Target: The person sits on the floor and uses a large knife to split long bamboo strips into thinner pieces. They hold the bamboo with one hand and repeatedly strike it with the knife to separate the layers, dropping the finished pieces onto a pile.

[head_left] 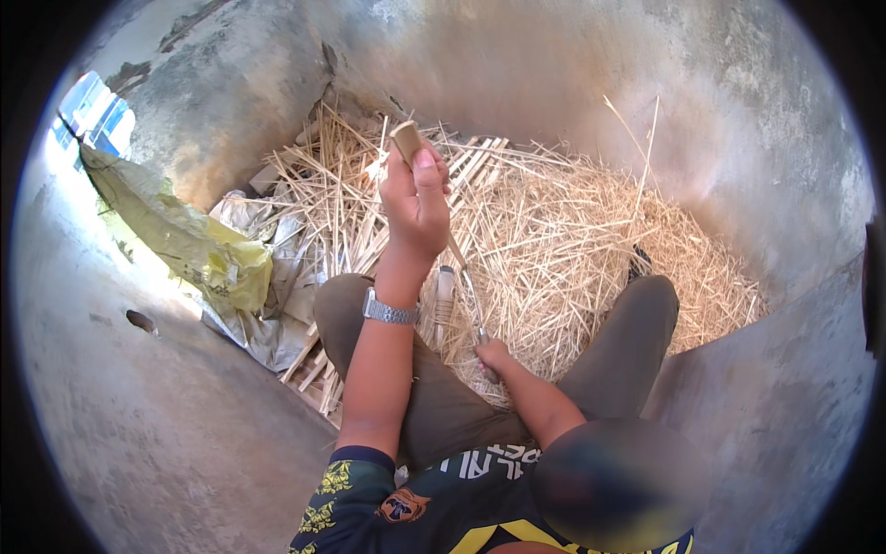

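Note:
My left hand, with a metal-banded watch on its wrist, is raised and closed around a pale bamboo piece. One broad end of the piece sticks up above the thumb. A thin strip runs down from below this hand toward the knife blade; whether they touch I cannot tell. Low between my knees, my right hand is wrapped round the knife's handle, its blade pointing up and away from me. Beside the blade, near my left knee, lies a pale, blunt-ended tool or block whose kind is unclear.
A large heap of straw-coloured shavings covers the floor ahead and right. Longer split strips lie at the far left. A yellowish plastic sheet hangs by an opening on the left. Grey concrete walls close in around me.

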{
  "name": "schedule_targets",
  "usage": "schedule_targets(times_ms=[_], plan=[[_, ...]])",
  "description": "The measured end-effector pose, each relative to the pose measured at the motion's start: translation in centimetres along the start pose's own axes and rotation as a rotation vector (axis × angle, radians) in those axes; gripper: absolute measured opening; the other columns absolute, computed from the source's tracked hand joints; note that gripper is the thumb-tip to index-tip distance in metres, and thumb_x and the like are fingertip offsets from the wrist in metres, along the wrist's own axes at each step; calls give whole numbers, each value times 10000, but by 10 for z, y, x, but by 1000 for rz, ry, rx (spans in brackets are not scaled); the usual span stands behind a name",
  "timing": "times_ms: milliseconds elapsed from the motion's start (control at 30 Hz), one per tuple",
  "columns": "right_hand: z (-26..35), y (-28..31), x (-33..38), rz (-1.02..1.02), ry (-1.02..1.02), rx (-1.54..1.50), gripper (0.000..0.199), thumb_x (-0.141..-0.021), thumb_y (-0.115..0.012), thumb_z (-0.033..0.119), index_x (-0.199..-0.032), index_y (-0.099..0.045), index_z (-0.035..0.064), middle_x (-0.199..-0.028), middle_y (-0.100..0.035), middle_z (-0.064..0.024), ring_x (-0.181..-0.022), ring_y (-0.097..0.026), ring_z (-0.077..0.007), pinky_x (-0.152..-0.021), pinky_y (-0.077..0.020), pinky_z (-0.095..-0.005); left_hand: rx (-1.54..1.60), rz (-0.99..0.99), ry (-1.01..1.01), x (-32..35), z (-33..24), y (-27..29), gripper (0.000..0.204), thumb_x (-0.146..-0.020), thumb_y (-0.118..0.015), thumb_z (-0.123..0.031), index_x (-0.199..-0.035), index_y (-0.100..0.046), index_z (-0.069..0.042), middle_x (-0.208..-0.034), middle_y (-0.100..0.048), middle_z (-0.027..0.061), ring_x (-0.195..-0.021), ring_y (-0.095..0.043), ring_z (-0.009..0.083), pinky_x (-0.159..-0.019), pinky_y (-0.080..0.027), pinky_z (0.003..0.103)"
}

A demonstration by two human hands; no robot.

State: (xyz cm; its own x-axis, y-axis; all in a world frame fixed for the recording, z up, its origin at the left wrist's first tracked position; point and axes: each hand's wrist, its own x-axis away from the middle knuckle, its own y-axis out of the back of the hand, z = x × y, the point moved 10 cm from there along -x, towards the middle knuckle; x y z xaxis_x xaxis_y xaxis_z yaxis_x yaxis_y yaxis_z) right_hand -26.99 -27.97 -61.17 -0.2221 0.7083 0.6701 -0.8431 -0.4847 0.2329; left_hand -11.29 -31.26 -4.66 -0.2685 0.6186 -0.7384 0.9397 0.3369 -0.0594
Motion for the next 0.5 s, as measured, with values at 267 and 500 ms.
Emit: schedule_targets(times_ms=[267,500], plan=[[15,-2,15,37,19,-129,194,-863,-631,108,-821,-563,-69,-615,-585,-128,-468,-582,-210,-423,-482,-363,-72,2,-33,0,2,5,235,-1064,-352,-246,-984,-469,-58,-720,-439,-18,-658,-428,66,-630,-444,252],[11,-1,12,17,-10,-143,175,-864,-623,86,-824,-558,-72,-622,-568,-128,-462,-559,-206,-413,-469,-363,-75,8,-44,-1,1,5,237,-1066,-360,-254,-986,-471,-60,-717,-436,-20,-650,-424,67,-617,-440,247]])
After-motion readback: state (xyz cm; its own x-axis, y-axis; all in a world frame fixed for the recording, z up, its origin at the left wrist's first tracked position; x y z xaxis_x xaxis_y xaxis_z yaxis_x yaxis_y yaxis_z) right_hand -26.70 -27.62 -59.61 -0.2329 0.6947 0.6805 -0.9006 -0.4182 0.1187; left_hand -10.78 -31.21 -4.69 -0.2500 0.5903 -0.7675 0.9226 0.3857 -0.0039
